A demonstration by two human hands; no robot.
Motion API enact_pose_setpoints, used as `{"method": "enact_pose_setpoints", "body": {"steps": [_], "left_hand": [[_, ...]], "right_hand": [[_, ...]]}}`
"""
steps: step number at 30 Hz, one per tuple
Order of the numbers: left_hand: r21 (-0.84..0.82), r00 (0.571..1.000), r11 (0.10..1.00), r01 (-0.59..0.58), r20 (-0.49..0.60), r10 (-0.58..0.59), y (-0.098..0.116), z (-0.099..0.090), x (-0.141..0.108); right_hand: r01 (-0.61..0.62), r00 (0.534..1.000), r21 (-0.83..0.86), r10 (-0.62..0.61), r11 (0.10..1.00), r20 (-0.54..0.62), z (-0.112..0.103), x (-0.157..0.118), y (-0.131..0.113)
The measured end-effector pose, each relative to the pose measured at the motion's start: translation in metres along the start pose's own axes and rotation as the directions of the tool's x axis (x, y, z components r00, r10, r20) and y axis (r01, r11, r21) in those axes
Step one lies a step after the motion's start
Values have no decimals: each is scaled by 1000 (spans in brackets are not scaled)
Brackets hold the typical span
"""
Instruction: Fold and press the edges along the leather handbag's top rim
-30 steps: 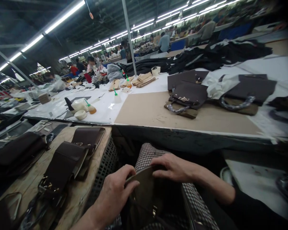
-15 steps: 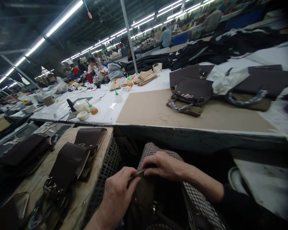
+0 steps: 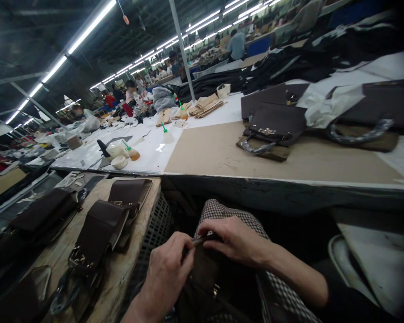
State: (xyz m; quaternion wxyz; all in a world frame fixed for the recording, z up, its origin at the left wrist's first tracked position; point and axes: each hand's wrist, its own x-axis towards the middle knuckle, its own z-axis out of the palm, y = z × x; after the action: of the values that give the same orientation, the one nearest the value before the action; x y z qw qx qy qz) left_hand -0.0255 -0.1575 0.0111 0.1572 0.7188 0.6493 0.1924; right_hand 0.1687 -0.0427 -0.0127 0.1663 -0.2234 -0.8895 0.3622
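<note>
On my lap, over a checked cloth, lies a dark brown handbag with small gold-coloured metal fittings. My left hand pinches the bag's top edge between thumb and fingers. Close beside it, my right hand grips the same edge, fingers curled over it and thumb underneath. A short strip of the edge shows between the two hands. The bag's lower part is dark and hard to make out.
Several brown bags lie on a worn wooden board at left, above a black plastic crate. Ahead, a white table carries a brown handbag, glue bottles, a small bowl and tan pieces. People work farther back.
The view has shifted slightly, so the table bags sit a little farther right. Both hands keep hold of the bag's edge, with my right hand slightly farther right.
</note>
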Motion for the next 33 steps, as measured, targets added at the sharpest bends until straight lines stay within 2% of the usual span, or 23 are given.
{"method": "enact_pose_setpoints", "body": {"steps": [5,13,20,28,33], "left_hand": [[21,995,998,-52,91,50,0,-3,2],[-56,998,997,-55,-6,55,-8,8,-2],[-84,999,996,-41,-14,40,-9,8,-3],[-138,1000,990,20,-9,-22,-9,12,-3],[-197,996,976,88,3,-89,-4,8,0]], "right_hand": [[124,992,5,-124,992,-29,5,-3,5],[184,981,-27,-185,983,-54,13,-2,8],[141,988,47,-138,989,-64,17,-1,5],[95,991,168,-77,981,-113,22,2,7],[61,991,204,-35,977,-128,22,3,5]]}}
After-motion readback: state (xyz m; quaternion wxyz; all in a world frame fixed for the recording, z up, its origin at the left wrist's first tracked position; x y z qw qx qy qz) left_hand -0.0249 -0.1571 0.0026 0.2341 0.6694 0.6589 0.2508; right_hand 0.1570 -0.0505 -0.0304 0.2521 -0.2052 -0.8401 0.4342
